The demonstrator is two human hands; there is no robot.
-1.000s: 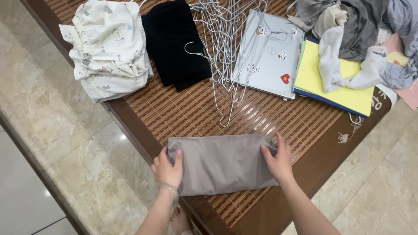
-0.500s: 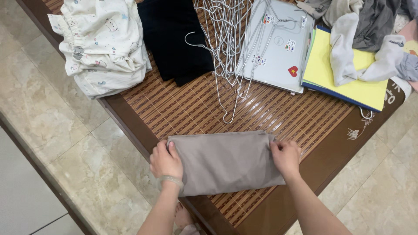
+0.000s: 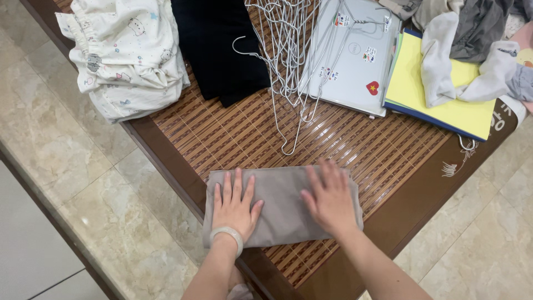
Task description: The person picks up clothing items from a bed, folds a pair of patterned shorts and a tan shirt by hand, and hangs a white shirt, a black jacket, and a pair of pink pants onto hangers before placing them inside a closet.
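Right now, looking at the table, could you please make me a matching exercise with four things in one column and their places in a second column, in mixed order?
Things:
1. taupe folded cloth
2. wire hangers
3. yellow folder
4. black garment

Places:
A. under pale socks, at the right end of the table
B. between the patterned white clothes and the hangers
C. flat under both hands, at the near edge
D. partly lying over the silver laptop

Pairs: 1-C, 2-D, 3-A, 4-B

The left hand and the right hand both lie palm down on the cloth.
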